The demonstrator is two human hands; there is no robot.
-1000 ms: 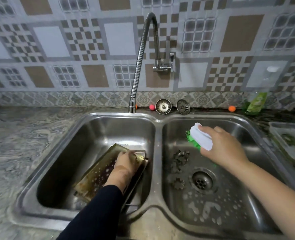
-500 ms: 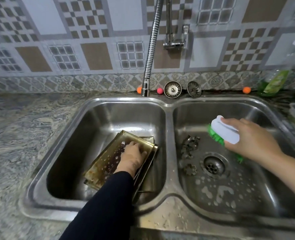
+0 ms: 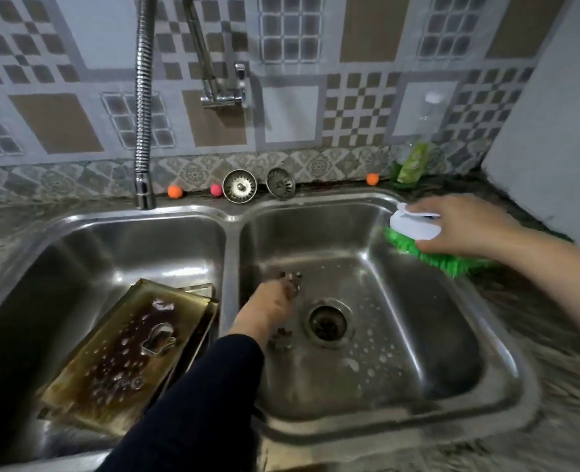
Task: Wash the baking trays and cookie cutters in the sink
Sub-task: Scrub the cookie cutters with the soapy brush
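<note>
Stacked brown-stained baking trays (image 3: 111, 366) lean in the left basin, wet with drops. One metal cookie cutter (image 3: 159, 339) lies on the top tray. My left hand (image 3: 266, 310) is down in the right basin, fingertips on a blurred cookie cutter (image 3: 292, 278); I cannot tell whether they grip it. A flower-shaped cutter (image 3: 281, 341) lies beside my wrist, near the drain (image 3: 327, 322). My right hand (image 3: 465, 224) grips a white-handled scrub brush (image 3: 414, 228) with green bristles at the right basin's far right rim.
The double steel sink (image 3: 230, 240) is set in a marbled counter. A flexible faucet hose (image 3: 144, 114) hangs over the left basin. Two drain strainers (image 3: 240, 185), small orange and pink balls (image 3: 175, 191) and a green soap bottle (image 3: 413, 161) line the back ledge.
My left hand left the tray and crossed into the right basin onto the cutters. A cutter now shows on the top tray. My right hand carried the brush to the far right rim.
</note>
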